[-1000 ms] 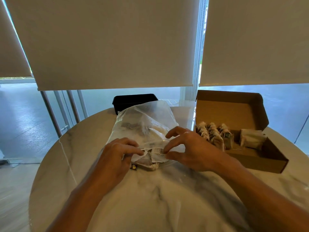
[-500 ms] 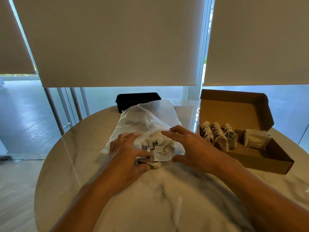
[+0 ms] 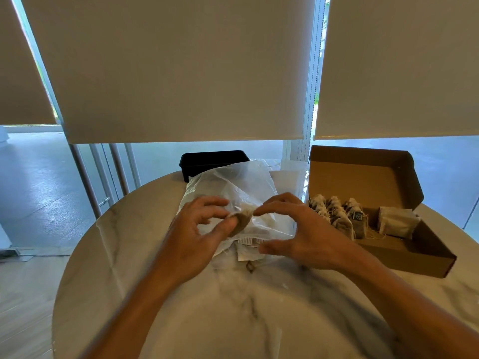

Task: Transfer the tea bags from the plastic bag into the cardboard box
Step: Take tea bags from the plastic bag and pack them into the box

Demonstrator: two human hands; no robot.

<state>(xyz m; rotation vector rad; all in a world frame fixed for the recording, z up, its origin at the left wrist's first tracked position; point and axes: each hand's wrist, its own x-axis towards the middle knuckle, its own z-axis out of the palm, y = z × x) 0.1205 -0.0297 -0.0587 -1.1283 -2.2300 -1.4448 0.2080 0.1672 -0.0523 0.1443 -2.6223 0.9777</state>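
Note:
A clear plastic bag [image 3: 241,185] lies on the marble table [image 3: 233,307], with paper tags [image 3: 247,251] and strings spilling out of its near opening. My left hand [image 3: 193,242] pinches a brown tea bag [image 3: 242,220] between thumb and fingers just above the plastic. My right hand [image 3: 305,237] hovers beside it with fingers spread, its forefinger close to the same tea bag and its thumb near the bag's mouth. To the right stands an open cardboard box [image 3: 414,257] holding several tea bags [image 3: 337,216] in rows and a paper pouch [image 3: 398,221].
A black plastic tray [image 3: 212,161] stands behind the plastic bag at the table's far edge. The box's raised lid [image 3: 363,174] leans back at the right. Roller blinds and glass panes close off the space beyond the table.
Both hands have lifted off the bag's mouth. My left hand has come up holding a tea bag, and my right hand has spread its fingers. The tags have dropped lower.

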